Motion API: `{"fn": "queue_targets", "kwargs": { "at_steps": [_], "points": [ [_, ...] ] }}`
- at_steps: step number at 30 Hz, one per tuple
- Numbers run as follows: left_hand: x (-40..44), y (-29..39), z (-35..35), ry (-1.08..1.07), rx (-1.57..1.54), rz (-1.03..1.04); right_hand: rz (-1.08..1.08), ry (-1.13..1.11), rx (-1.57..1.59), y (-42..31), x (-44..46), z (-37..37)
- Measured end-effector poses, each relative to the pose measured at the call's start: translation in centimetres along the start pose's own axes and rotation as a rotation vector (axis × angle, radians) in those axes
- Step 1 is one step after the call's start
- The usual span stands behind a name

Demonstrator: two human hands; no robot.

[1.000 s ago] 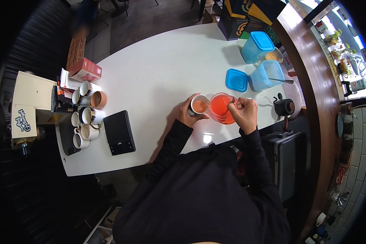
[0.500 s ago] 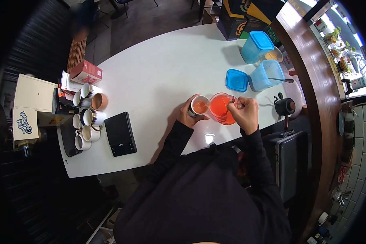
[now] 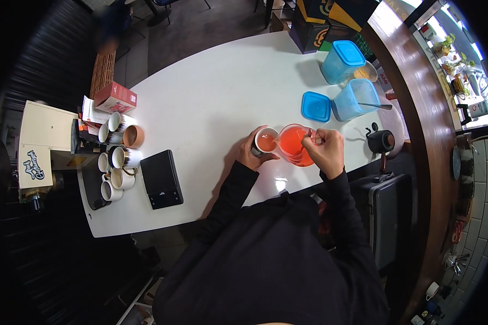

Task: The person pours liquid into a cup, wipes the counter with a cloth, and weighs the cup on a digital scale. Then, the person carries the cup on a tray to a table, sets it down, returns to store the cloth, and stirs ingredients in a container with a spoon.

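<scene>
My left hand (image 3: 249, 154) is wrapped around a cup (image 3: 256, 149) with a pale rim and orange-red liquid inside. My right hand (image 3: 327, 151) grips the handle of a clear pitcher (image 3: 295, 156) of red-orange liquid. The pitcher is tilted toward the cup, its spout at the cup's right rim. Both are held over the front part of the white table (image 3: 200, 103). Where the bottoms of the cup and pitcher are, I cannot tell from above.
Several mugs (image 3: 124, 180) stand on the left by a black scale (image 3: 161, 180) and a red box (image 3: 115, 98). On the right are a blue lid (image 3: 315, 106), an uncovered container with a spoon (image 3: 354, 101), a lidded container (image 3: 341, 62) and a black kettle (image 3: 380, 142).
Hands, cup and pitcher keep nearly the same place. The liquid in the cup looks slightly fuller, and the stream at the spout is less splashed.
</scene>
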State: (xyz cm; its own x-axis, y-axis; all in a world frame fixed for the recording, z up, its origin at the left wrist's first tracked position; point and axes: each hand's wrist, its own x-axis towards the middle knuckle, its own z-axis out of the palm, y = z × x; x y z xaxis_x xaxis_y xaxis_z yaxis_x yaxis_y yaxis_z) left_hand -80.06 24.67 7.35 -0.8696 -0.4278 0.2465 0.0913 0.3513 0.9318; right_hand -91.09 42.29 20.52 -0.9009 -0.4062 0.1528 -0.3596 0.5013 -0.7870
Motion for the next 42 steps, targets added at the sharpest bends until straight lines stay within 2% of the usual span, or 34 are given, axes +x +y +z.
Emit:
{"fn": "queue_targets", "kwargs": {
  "at_steps": [16,21,42],
  "points": [
    [0.0,-0.2,0.2,0.019,0.006,0.004,-0.001,0.0,0.014,-0.1,-0.2,0.2],
    [0.0,0.2,0.1,0.011,-0.014,-0.009,0.077,-0.051,-0.027,0.1,0.0,0.0],
    [0.1,0.7,0.0,0.011,0.005,-0.016,0.06,-0.039,-0.037,0.3,-0.2,0.2]
  ]
}}
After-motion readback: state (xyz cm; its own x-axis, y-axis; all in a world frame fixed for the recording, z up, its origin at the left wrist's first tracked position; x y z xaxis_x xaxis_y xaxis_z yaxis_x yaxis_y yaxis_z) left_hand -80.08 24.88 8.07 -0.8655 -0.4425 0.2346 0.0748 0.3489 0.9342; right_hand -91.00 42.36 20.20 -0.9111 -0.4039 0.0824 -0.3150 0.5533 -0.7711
